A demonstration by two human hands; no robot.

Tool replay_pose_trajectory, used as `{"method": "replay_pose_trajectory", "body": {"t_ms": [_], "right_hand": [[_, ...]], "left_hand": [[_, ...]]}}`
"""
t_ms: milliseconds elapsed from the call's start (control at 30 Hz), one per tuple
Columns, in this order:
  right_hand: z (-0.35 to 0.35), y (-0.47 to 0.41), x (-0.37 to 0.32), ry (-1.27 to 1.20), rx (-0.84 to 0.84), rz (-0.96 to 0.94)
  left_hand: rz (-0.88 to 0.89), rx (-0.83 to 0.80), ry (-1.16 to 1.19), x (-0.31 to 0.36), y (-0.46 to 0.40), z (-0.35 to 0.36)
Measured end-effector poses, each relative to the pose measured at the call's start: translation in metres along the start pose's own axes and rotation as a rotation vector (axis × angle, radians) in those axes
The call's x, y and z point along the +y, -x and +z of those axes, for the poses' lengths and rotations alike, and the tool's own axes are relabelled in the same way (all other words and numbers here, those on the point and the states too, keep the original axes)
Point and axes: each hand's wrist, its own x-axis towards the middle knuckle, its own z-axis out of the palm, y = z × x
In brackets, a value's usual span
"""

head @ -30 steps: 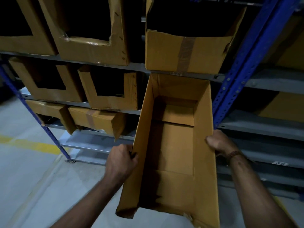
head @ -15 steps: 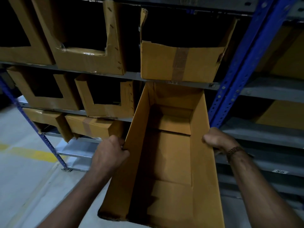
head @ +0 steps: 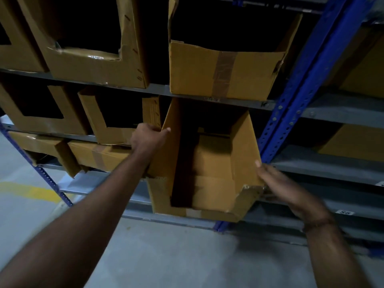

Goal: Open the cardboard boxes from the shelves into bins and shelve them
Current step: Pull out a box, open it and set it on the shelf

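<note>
One open cardboard bin [head: 209, 163] sits partly pushed into a shelf [head: 228, 100]. The left hand [head: 148, 138] grips its left wall; the right hand [head: 284, 188], fingers straight, presses its right front corner. Six other bins are shelved to its left and above.

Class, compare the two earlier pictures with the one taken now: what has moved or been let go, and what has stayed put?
The open box has slid further into the shelf. The left hand still grips its left wall. The right hand has let go of the right wall and now lies flat against the front corner. The neighbouring cut bins have not moved.
</note>
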Motion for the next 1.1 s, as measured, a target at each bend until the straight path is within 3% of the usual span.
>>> {"method": "replay_pose_trajectory", "body": {"t_ms": [100,233,333,433,600,733,800,900,1100], "right_hand": [[0.009,0.013,0.021,0.056,-0.057,-0.107],[0.012,-0.012,0.043,0.159,0.228,-0.122],[0.004,-0.035,0.047,0.211,0.244,-0.123],[0.001,-0.060,0.056,0.260,0.280,-0.125],[0.009,-0.101,0.067,0.223,0.485,-0.241],[0.023,-0.123,0.065,0.226,0.756,-0.308],[0.030,-0.128,0.057,0.161,0.848,-0.413],[0.039,-0.145,0.048,0.174,0.749,-0.454],[0.032,-0.177,0.045,0.447,0.419,-0.297]], "left_hand": [[-0.011,-0.256,0.195,0.004,-0.016,-0.001],[0.084,-0.713,0.372,-0.023,-0.011,-0.018],[0.146,-0.801,0.363,-0.043,0.003,-0.014],[0.161,-0.725,0.403,-0.039,0.016,0.002],[0.205,-0.490,0.425,-0.025,-0.001,0.027],[0.286,-0.162,0.385,-0.003,-0.021,0.044],[0.363,0.065,0.251,0.004,-0.031,0.055],[0.361,0.255,0.215,0.006,-0.044,0.074],[0.199,0.259,0.266,0.028,-0.073,0.097]]}}
